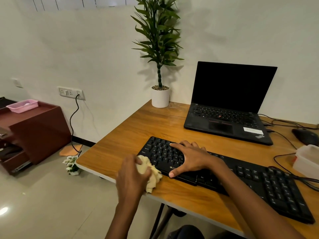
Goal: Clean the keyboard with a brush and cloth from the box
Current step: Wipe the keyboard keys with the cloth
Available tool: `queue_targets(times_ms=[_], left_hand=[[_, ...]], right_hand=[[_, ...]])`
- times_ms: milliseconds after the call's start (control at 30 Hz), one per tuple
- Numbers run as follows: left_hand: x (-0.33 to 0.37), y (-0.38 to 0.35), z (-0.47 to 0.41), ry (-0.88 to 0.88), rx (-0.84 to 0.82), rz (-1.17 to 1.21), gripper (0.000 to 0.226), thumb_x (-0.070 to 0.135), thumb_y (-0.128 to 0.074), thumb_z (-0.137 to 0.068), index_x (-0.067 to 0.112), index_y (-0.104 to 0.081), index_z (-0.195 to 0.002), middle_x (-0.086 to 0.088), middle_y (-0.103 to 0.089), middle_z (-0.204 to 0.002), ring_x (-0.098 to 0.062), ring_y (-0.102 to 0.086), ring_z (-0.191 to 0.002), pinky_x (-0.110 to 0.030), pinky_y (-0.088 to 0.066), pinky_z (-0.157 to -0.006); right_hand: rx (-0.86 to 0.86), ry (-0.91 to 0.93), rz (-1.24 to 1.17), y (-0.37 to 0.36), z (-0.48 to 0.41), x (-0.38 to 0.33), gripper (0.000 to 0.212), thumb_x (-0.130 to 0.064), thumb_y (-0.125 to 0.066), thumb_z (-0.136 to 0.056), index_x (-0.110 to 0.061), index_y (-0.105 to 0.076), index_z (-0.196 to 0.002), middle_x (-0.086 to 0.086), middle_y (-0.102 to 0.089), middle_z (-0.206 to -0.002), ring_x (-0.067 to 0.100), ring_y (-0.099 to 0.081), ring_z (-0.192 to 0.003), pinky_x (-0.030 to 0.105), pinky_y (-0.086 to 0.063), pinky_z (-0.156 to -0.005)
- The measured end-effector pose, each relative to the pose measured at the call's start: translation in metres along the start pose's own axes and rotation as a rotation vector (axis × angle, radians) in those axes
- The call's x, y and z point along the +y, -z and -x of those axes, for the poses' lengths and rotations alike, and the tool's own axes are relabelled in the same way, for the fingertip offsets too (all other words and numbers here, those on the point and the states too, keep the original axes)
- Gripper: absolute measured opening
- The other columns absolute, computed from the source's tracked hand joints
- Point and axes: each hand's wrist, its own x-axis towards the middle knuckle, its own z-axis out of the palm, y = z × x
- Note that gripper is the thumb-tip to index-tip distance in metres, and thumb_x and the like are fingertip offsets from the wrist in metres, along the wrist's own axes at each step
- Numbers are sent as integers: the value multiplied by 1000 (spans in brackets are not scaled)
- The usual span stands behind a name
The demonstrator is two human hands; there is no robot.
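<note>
Wooden desk [131,131] against a plain white wall, laptop [229,104] with a dark screen at the back, potted plant [160,98] in the corner.

The left hand [133,175] has its fingers curled tight round a bunched-up cream cloth [153,171]. The cloth sits right at the near-left corner of the black keyboard [259,180], touching its front edge and resting on the desk. The right hand [189,157] lies flat on the left half of the keys, fingers [179,145] straight and a bit spread, thumb on the front lip. It's holding nothing, just pinning the board down.

The keyboard lies diagonally across the desk in front of the laptop. A clear plastic box [307,159] sits at the far right among the cables, with the mouse [305,136] behind it. No brush anywhere that I can see.

Looks to me like the wiping step. My two cents:
- Let the flat hand do the bracing so the board doesn't skate.
- Wipe in rows away from that corner with a fresh fold of cloth.
- Go light on pressure so no keycaps pop.
- Shift the bracing hand along to reach the keys under it.
</note>
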Motion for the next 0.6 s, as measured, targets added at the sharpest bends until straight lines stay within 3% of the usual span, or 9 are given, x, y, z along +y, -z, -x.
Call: queue_targets(times_ms=[100,233,400,600], left_hand=[[1,-2,0,-16,-38,29,33,21,-73,-72,25,-43,-85,8,-49,-84,-20,-53,-78,-40,-47,-71],[-7,7,-14,66,87,50,32,19,-75,-71,21,-48,-86,3,-51,-87,-21,-51,-80,-34,-41,-68],[2,-7,2,-78,-20,42,33,19,-75,-71,25,-44,-82,11,-47,-80,-17,-51,-79,-32,-39,-65],[-7,1,-15,58,71,38,34,19,-76,-70,23,-46,-85,2,-52,-85,-21,-52,-78,-37,-44,-70]], right_hand=[[-8,0,-10,2,0,-1,112,-79,-64,-53,-47,-6,-143,-5,-6,-155,28,-11,-138,54,-18,-107],[-10,4,-17,3,2,-1,111,-76,-65,-55,-44,-7,-144,-5,-7,-155,28,-12,-138,55,-19,-108],[-9,7,-24,4,2,-2,111,-75,-67,-55,-45,-6,-143,-5,-8,-154,29,-12,-138,55,-19,-107],[-4,12,-37,5,2,-3,110,-73,-68,-57,-44,-7,-143,-4,-12,-153,29,-16,-136,54,-21,-107]])
